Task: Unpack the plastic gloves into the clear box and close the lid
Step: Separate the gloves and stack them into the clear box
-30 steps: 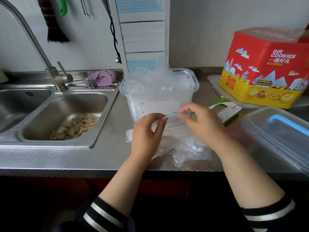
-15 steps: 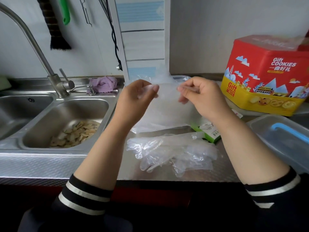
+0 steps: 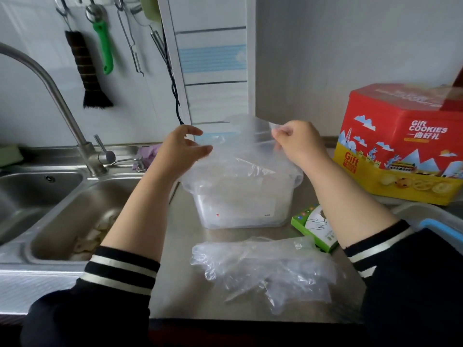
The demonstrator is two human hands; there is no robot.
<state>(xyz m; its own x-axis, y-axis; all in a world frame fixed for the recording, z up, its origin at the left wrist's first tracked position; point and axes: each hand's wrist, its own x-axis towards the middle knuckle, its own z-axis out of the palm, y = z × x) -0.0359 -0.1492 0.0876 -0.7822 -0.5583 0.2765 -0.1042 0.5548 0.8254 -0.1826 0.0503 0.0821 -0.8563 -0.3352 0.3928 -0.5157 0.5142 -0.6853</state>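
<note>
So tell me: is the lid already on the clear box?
No: the clear box stands open, and the lid lies on the counter to its right.

- The clear box stands mid-worktop, toward the back wall.
- A sink lies left of the box, its tap behind it at the back edge.
- A loose pile of plastic gloves lies before the box, near the worktop's front edge.
- A glove packet lies just right of the box.
- A cookie tin stands at the back right.
- The box lid lies at the right edge, before the tin.
- Both hands, left and right, hold a glove above the box.
</note>
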